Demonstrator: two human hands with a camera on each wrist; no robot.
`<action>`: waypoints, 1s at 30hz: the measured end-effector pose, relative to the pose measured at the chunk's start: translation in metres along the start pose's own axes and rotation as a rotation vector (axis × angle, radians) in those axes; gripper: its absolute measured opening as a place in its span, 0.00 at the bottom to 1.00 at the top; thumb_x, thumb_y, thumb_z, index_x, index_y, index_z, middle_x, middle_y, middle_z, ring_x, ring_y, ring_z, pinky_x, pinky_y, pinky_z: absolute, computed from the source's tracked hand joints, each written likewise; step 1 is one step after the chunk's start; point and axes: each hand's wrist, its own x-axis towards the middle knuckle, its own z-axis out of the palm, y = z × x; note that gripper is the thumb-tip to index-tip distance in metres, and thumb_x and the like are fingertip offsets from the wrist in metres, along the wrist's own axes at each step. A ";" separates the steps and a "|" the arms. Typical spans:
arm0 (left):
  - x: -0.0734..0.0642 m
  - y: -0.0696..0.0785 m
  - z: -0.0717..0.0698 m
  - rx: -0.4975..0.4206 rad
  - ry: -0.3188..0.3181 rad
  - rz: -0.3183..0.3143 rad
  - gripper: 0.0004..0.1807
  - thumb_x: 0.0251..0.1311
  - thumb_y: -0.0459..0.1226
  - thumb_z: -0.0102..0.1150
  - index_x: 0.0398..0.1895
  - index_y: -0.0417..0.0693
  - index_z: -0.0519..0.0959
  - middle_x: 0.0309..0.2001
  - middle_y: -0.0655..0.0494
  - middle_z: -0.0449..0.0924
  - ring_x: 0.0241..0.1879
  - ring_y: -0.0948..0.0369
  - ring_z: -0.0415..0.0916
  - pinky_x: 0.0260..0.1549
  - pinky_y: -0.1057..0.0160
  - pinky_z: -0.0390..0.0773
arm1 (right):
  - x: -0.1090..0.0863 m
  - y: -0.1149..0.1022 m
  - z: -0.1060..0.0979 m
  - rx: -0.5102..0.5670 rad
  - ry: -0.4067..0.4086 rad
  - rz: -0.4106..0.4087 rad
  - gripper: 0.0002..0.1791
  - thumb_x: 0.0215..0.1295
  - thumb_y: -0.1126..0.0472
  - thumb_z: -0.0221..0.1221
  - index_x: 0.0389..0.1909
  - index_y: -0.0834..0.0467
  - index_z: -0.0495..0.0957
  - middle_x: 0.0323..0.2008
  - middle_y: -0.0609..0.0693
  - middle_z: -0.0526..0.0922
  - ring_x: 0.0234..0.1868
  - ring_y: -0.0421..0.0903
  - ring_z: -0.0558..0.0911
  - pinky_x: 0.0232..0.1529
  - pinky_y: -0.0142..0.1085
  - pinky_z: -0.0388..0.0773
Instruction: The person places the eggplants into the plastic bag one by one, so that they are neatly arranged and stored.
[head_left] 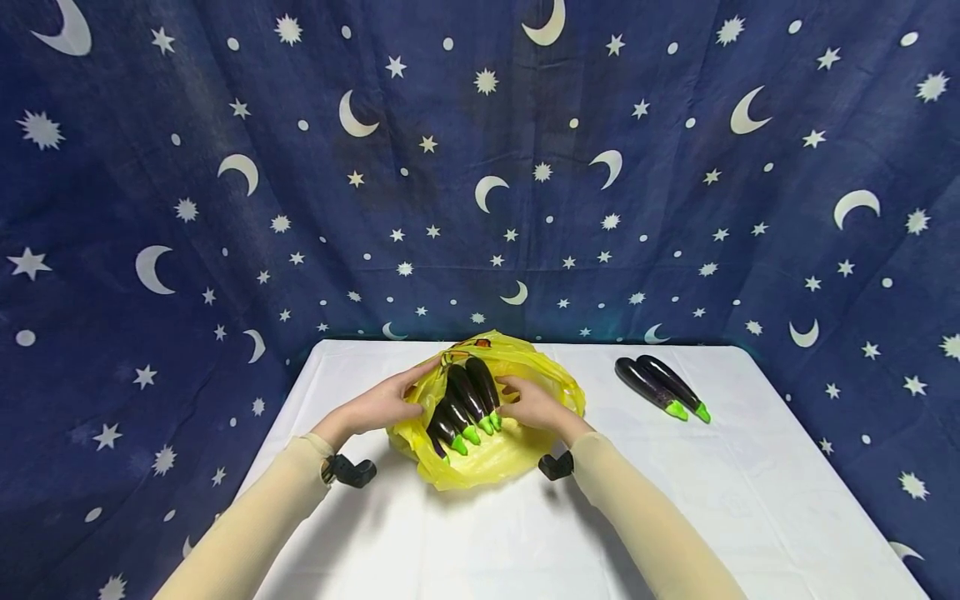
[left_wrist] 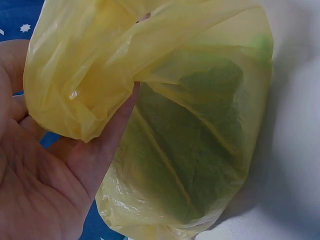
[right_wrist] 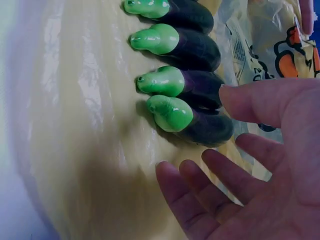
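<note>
A yellow plastic bag (head_left: 480, 471) lies spread with its mouth facing the wearer. Several dark eggplants (head_left: 467, 392) rest side by side inside, green stem ends toward the wearer. At the bag's left rim, my left hand (head_left: 375, 406) holds the plastic between thumb and fingers; the left wrist view shows the folded film (left_wrist: 80, 100) there, with dark eggplant shapes through it. My right hand (head_left: 536, 407) reaches into the mouth from the right. Its fingers are spread loosely, and the thumb tip is right at the nearest eggplant (right_wrist: 210, 127) in the right wrist view.
Two more eggplants (head_left: 651, 385) lie side by side on the white-covered table (head_left: 750, 500), right of the bag. Behind the table hangs a dark blue curtain (head_left: 450, 208) with moons and stars. Each wrist carries a black camera mount (head_left: 352, 472).
</note>
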 end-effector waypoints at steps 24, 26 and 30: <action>-0.001 0.003 0.000 0.018 0.009 0.004 0.49 0.59 0.30 0.58 0.83 0.61 0.52 0.81 0.54 0.51 0.77 0.53 0.50 0.72 0.46 0.56 | -0.060 0.006 -0.044 0.061 -0.148 -0.170 0.32 0.68 0.57 0.63 0.73 0.51 0.71 0.61 0.57 0.79 0.54 0.47 0.79 0.54 0.43 0.77; -0.002 0.003 0.000 0.018 0.007 0.007 0.49 0.58 0.30 0.58 0.83 0.60 0.52 0.81 0.54 0.51 0.77 0.53 0.50 0.72 0.46 0.56 | -0.064 0.009 -0.050 0.085 -0.143 -0.164 0.31 0.69 0.57 0.63 0.72 0.51 0.72 0.61 0.56 0.79 0.55 0.48 0.79 0.55 0.44 0.77; -0.002 0.003 0.001 0.026 0.007 0.013 0.49 0.59 0.29 0.58 0.83 0.59 0.52 0.81 0.54 0.51 0.77 0.53 0.49 0.73 0.46 0.55 | -0.071 0.015 -0.063 0.105 -0.116 -0.151 0.29 0.70 0.56 0.63 0.71 0.52 0.73 0.60 0.53 0.80 0.55 0.50 0.79 0.55 0.44 0.78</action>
